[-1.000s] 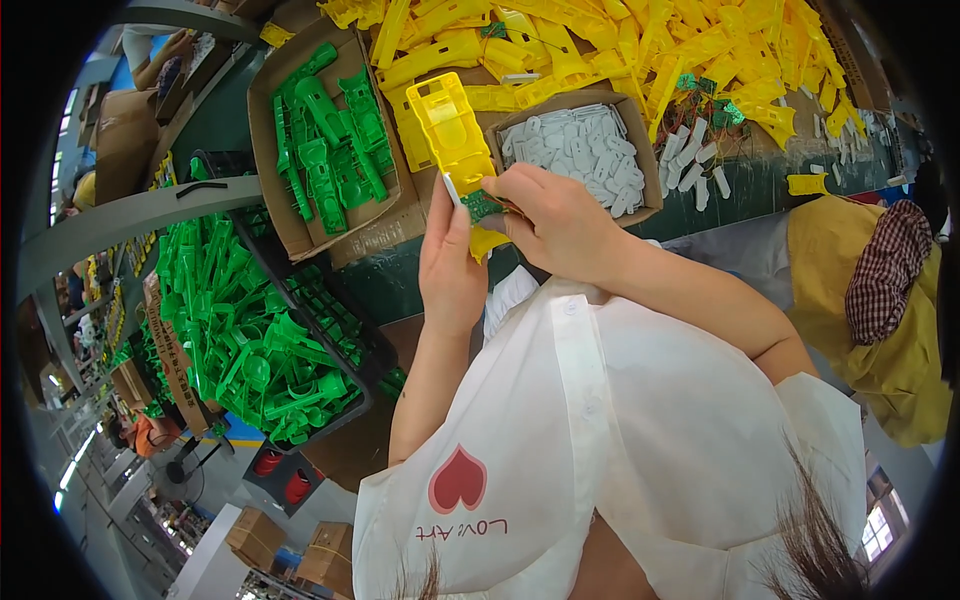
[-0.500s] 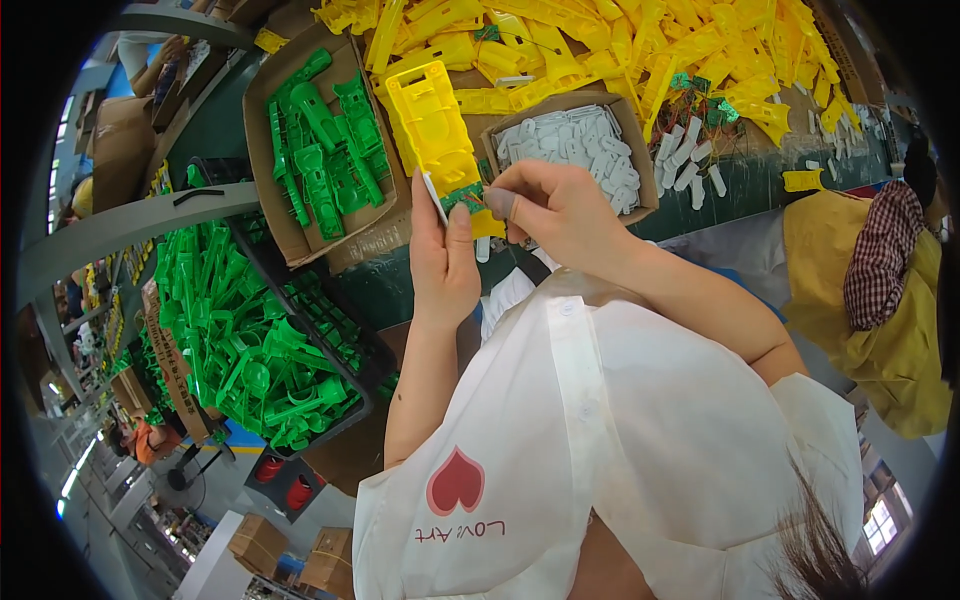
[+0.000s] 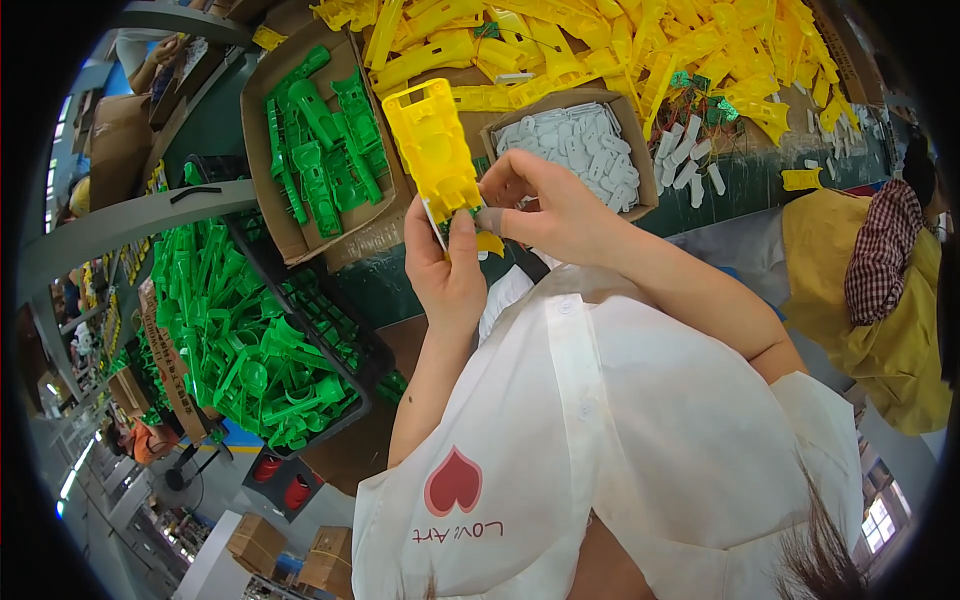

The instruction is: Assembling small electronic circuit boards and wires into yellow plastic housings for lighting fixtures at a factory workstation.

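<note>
A yellow plastic housing half [image 3: 432, 140], its hollow side showing, stands tilted above the bench edge. My left hand [image 3: 447, 275] is closed around its lower end, the thumb lying across the front. Along the housing's left side, against the fingers, runs a thin white piece [image 3: 436, 226]. A bit of green circuit board shows at the lower end beside the thumb, mostly covered. My right hand [image 3: 560, 205] is closed in a pinch at the lower right corner of the housing; what its fingertips grip is hidden.
Beyond my right hand, a cardboard box [image 3: 646, 185] holds small white plastic parts. Another box [image 3: 262, 130] at the left has green shells, above a black crate [image 3: 372, 370] of green parts. Yellow shells [image 3: 690, 50] are heaped behind, with wired circuit boards [image 3: 722, 108] at the right.
The housing has come slightly lower and nearer, and its lower end now covers more of the green board. My right fingers have closed in towards its corner.
</note>
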{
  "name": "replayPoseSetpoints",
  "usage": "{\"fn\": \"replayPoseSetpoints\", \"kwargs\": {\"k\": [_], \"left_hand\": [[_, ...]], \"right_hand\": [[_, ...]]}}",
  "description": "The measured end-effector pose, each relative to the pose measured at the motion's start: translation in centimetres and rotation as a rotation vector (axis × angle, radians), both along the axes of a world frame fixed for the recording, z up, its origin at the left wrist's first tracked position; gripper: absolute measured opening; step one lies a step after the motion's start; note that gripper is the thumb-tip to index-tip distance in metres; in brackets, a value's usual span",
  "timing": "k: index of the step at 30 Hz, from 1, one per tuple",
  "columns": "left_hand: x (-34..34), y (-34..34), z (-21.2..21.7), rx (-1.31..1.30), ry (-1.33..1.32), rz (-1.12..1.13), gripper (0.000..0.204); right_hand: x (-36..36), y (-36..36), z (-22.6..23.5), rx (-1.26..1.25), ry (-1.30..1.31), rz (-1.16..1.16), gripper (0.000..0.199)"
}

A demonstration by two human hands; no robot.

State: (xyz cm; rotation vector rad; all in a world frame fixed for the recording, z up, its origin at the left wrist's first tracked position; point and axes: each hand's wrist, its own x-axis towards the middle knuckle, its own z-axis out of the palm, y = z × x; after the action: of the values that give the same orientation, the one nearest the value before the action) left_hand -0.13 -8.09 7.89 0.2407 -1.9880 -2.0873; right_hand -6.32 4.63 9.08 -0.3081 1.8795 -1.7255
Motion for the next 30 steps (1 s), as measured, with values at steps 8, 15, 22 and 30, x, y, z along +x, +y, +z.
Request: {"fn": "replayPoseSetpoints", "kwargs": {"k": [8,15,22,30], "left_hand": [[-0.2,0.2,0.1,0.082,0.077,0.006,0.028],[-1.4,-0.8,0.4,0.311,-0.144,-0.268,0.040],[-1.2,-1.8,0.4,0.945,-0.142,-0.441,0.045],[-0.7,-0.3,0.1,0.745,-0.186,-0.264,0.041]], "right_hand": [[0.6,0.0,0.6,-0.249,-0.158,0.074,0.019],[-1.4,1.8,0.4,-0.196,-0.219,0.086,0.038],[0.5,1.3,1.3,0.189,0.715,-0.061,0.045],[0.3,0.8,-0.9,0.195,0.818,-0.095,0.023]]}}
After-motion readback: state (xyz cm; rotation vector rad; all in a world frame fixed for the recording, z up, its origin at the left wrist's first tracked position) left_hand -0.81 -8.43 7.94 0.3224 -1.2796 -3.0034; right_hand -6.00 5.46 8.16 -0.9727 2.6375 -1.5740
